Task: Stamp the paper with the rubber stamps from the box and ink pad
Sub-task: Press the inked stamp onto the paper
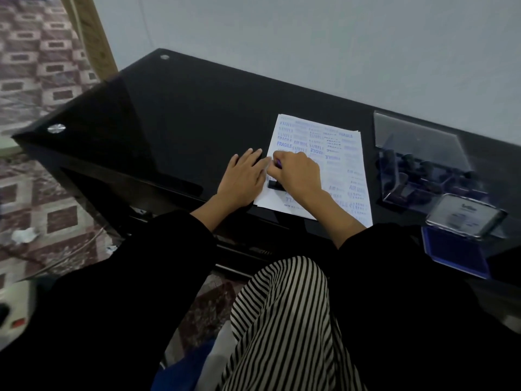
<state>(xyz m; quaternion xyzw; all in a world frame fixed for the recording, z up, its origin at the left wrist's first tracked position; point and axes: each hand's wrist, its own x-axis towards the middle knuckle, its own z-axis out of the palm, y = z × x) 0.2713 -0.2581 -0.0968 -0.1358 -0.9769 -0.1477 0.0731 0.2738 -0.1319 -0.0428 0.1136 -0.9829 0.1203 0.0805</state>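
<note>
A white sheet of paper (342, 167), covered with several blue stamp prints, lies on the black glass table (180, 114). My right hand (298, 173) grips a black rubber stamp (275, 184) and presses it down on the paper's left part. My left hand (244, 176) lies flat with straight fingers across the paper's left edge. A clear plastic box (423, 170) with several dark stamps stands to the right of the paper, its lid raised. The open ink pad (456, 249) with its blue cushion sits in front of the box, near the table's front right edge.
The table's left corner (56, 128) juts over a patterned carpet (36, 80). A grey wall (310, 38) runs behind the table. Striped trousers (282, 320) and black sleeves fill the foreground. A white object (14, 306) lies on the floor at lower left.
</note>
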